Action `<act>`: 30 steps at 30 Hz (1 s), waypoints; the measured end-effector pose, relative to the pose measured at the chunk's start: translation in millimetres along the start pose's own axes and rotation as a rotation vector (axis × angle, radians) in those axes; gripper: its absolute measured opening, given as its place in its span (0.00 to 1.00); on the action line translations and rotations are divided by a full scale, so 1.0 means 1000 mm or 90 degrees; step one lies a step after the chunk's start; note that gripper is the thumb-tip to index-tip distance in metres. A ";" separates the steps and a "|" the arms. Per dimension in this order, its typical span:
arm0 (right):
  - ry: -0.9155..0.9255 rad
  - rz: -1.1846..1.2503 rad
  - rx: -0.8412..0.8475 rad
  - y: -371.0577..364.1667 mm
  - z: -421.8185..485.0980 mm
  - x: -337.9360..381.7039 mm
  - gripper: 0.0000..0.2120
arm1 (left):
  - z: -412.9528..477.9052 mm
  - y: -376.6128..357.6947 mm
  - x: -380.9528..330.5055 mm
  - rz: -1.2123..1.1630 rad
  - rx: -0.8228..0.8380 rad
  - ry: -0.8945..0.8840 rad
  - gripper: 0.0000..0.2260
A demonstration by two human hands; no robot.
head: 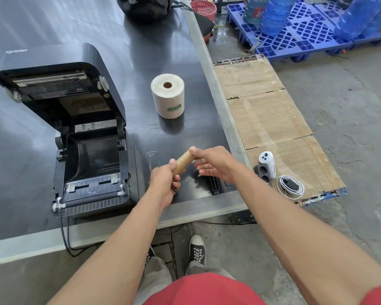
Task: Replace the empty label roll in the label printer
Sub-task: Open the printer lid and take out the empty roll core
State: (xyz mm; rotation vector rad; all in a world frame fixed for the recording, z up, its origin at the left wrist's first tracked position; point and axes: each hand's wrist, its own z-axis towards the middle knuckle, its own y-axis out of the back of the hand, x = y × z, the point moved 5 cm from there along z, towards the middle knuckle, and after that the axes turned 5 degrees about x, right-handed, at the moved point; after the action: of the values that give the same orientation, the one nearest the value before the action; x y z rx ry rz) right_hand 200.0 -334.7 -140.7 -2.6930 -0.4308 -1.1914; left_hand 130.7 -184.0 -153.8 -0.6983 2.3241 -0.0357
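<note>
At the left of the frame the label printer (90, 164) sits with its lid up and its bay bare. At centre, the left hand (164, 180) grips the empty cardboard core (183, 162); the right hand (213, 164) pinches its far end, other fingers loose. Above them the new label roll (167, 95) stands upright on the table (141, 51).

Both forearms are bare from the wrists back, and neither the left hand (165, 181) nor the right hand (216, 165) wears a glove, ring or watch. Far behind the fingers, at the near end of the right arm, a red short sleeve (378, 293) shows, matching the red shirt (205, 290) below. Under the shirt come grey-beige trousers (156, 274) and black canvas sneakers (197, 249) with white toe caps and white laces.
</note>
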 end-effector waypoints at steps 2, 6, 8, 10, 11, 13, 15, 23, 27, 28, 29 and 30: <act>-0.010 0.037 0.059 -0.010 -0.002 -0.002 0.19 | -0.001 -0.002 0.001 0.004 0.020 0.006 0.13; 0.048 0.069 0.076 -0.022 -0.002 -0.001 0.13 | 0.000 0.001 0.002 0.118 0.014 -0.009 0.08; 0.135 -0.010 0.032 -0.022 -0.002 0.004 0.13 | 0.002 0.006 -0.001 0.185 -0.045 -0.032 0.07; 0.219 -0.176 -0.015 -0.023 -0.005 0.009 0.12 | 0.003 0.011 -0.001 0.168 -0.097 -0.036 0.09; 0.250 -0.256 -0.028 -0.025 -0.006 0.010 0.11 | 0.004 0.014 -0.001 0.147 -0.116 -0.036 0.10; 0.295 -0.367 -0.020 -0.029 -0.009 0.011 0.12 | 0.005 0.019 -0.003 0.135 -0.144 -0.041 0.10; 0.314 -0.428 0.023 -0.035 -0.011 0.009 0.13 | 0.005 0.022 -0.005 0.140 -0.171 -0.048 0.07; 0.273 -0.491 -0.012 -0.029 -0.006 -0.005 0.11 | -0.004 0.016 -0.011 0.219 -0.186 -0.062 0.23; 0.238 -0.481 -0.032 -0.026 -0.003 -0.012 0.10 | -0.009 0.013 -0.016 0.326 -0.186 -0.112 0.10; 0.232 -0.481 -0.036 -0.026 -0.003 -0.013 0.11 | -0.008 0.014 -0.014 0.340 -0.190 -0.119 0.11; 0.228 -0.482 -0.040 -0.026 -0.003 -0.014 0.12 | -0.006 0.017 -0.013 0.349 -0.197 -0.124 0.13; 0.228 -0.483 -0.042 -0.026 -0.004 -0.014 0.12 | -0.005 0.019 -0.011 0.354 -0.203 -0.129 0.13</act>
State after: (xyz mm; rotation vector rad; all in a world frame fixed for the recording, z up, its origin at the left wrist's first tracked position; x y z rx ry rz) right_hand 179.8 -314.2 -147.8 -2.3222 -1.4420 -1.8360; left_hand 125.4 -163.4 -146.7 -0.1674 2.2657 0.6370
